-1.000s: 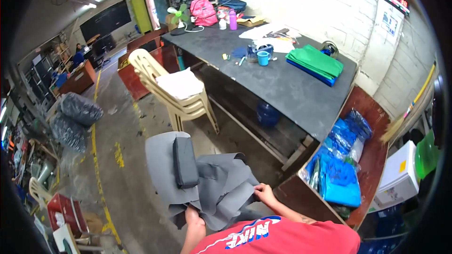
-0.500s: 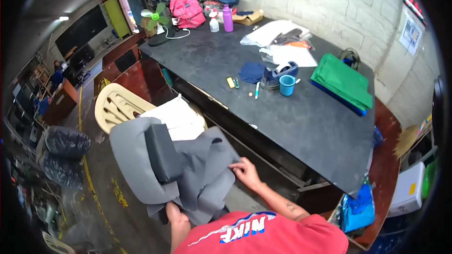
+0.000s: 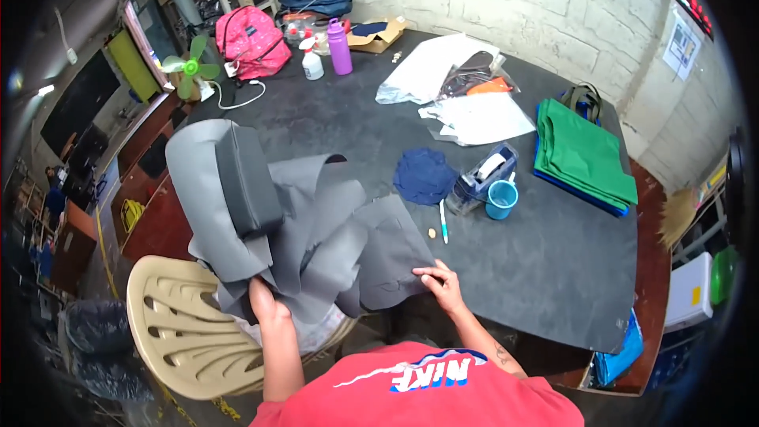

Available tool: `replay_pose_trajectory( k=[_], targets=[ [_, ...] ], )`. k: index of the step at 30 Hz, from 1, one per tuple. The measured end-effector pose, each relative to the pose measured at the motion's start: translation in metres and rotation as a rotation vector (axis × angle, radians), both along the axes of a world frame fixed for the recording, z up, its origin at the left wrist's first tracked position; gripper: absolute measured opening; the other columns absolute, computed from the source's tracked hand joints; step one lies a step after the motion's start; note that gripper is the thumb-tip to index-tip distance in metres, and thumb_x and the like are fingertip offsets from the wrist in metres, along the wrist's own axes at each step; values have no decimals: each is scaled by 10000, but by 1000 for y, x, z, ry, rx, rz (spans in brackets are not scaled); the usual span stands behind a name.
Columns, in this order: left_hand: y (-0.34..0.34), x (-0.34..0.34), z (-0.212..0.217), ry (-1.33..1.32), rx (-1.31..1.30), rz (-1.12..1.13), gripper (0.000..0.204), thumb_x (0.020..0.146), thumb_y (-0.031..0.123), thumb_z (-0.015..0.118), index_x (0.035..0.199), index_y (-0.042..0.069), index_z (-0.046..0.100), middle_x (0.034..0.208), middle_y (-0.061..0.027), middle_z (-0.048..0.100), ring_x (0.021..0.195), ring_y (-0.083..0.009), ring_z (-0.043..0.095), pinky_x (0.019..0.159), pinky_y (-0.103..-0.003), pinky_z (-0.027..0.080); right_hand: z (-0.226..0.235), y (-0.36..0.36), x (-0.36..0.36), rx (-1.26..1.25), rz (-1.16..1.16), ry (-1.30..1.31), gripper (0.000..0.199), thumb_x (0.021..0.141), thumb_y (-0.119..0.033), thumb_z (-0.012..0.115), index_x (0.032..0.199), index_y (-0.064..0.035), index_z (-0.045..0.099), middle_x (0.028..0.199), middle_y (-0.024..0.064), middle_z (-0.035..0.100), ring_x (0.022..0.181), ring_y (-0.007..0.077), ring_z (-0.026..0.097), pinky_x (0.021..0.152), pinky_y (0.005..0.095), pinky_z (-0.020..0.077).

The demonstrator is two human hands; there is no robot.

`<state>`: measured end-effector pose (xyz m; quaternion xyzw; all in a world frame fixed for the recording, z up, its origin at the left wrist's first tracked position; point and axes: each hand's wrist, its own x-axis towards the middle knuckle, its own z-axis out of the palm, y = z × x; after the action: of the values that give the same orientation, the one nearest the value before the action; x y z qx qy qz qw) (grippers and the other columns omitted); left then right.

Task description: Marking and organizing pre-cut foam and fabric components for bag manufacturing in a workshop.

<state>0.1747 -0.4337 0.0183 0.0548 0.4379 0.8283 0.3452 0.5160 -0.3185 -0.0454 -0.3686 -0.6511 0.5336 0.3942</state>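
A bulky bundle of grey sheet pieces (image 3: 320, 229) is held up over the near left edge of the dark table. It includes a thick, curved light-grey part (image 3: 194, 190) and a dark padded block (image 3: 251, 178). From below, my left hand (image 3: 269, 302) grips the bundle, its fingers hidden under the material. My right hand (image 3: 443, 283) pinches the right edge of a loose grey flap (image 3: 391, 257) between thumb and fingers. The flap spreads over the table's front edge.
A beige plastic chair (image 3: 178, 324) stands below the bundle. On the dark table (image 3: 538, 277) are a blue cloth (image 3: 423, 175), a tape dispenser (image 3: 482, 178), a blue cup (image 3: 500, 199), a pen (image 3: 443, 223), folded green fabric (image 3: 585, 154), a purple bottle (image 3: 339, 47) and a pink backpack (image 3: 251, 43).
The bundle has moved from beside the table to over its near edge, carried by both hands. The chair and tabletop appear closer, and the grey flap is more spread out at the right.
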Motion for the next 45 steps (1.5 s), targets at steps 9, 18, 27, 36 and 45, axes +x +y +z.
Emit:
replay_pose_trajectory(
  k=[9, 18, 27, 36, 45],
  targets=[
    [170, -47, 53, -77, 186, -284, 325, 972, 248, 433, 1153, 24, 583, 1146, -93, 629, 1015, -244, 615, 891, -382, 494, -30, 27, -7, 132, -314, -43, 164, 831, -109, 582, 891, -51, 723, 852, 95, 716, 831, 223, 645, 1026, 472, 329],
    [359, -35, 109, -19, 22, -185, 329, 960, 255, 429, 1147, 33, 584, 1149, -90, 618, 1056, -252, 589, 935, -420, 468, -15, 34, -26, 92, -513, -24, 228, 752, -26, 607, 942, -84, 718, 889, 138, 589, 821, 272, 599, 738, 326, 472],
    [626, -62, 21, 256, -99, -443, 420, 889, 396, 595, 1173, 88, 578, 1102, -41, 632, 961, -207, 601, 795, -370, 508, 12, 27, -27, -132, -587, -285, 216, 825, -36, 552, 1002, -85, 666, 966, 155, 654, 950, 348, 607, 1031, 482, 342],
    [694, -63, -38, 246, -277, -437, 586, 694, 228, 815, 1097, -117, 566, 1146, -176, 602, 996, -246, 590, 865, -373, 470, -39, 18, -44, 270, -582, -616, 196, 741, -65, 563, 909, -67, 665, 892, 134, 629, 725, 308, 521, 680, 360, 444],
    [448, -85, 79, 236, 422, -1110, 356, 953, 246, 509, 1187, -16, 563, 1208, -134, 569, 1081, -208, 557, 933, -358, 421, -13, 29, -94, 367, -767, -709, 208, 737, 3, 523, 930, -16, 596, 876, 168, 612, 787, 339, 547, 728, 390, 460]
  ],
)
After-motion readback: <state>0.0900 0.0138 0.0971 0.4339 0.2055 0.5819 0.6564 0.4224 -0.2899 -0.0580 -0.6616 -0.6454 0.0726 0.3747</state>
